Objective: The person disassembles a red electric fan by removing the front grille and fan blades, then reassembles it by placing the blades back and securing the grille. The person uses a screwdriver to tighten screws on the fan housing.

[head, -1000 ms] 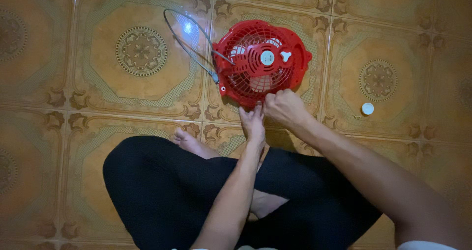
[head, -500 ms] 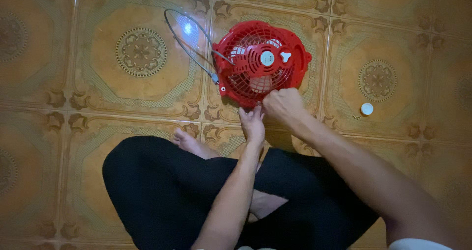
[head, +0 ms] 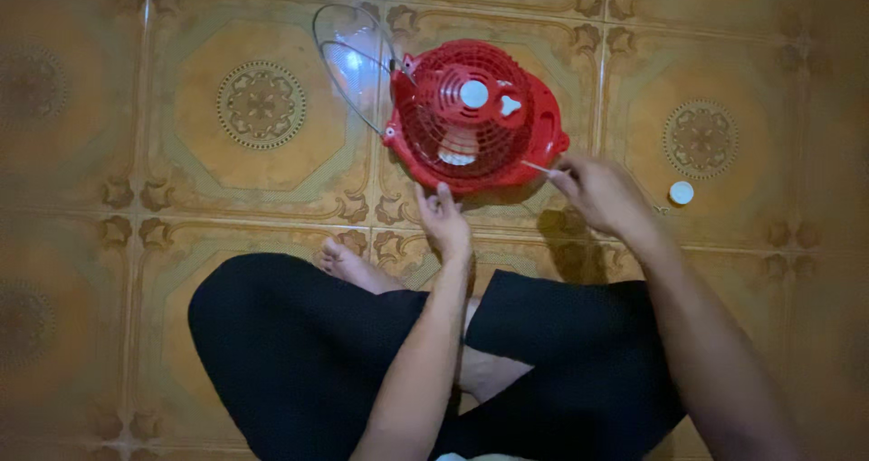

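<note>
A small red fan housing [head: 471, 112] with a grille and a white hub lies face up on the tiled floor in front of my crossed legs. My left hand [head: 444, 215] rests at its near edge, fingers loosely apart and touching the rim. To the right of the housing, my right hand [head: 602, 194] pinches a thin white stick-like piece [head: 536, 166] whose tip points at the housing's right side. A clear round wire-rimmed cover [head: 351, 62] lies behind the housing on its left.
A small white round cap [head: 681, 192] lies on the floor to the right of my right hand. My legs in black trousers [head: 299, 352] and one bare foot [head: 348, 264] fill the near floor. Patterned orange tiles [head: 118, 271] surround everything.
My right hand has moved from the housing's near edge out to its right side and now holds the thin white piece. My left hand has stayed at the near rim.
</note>
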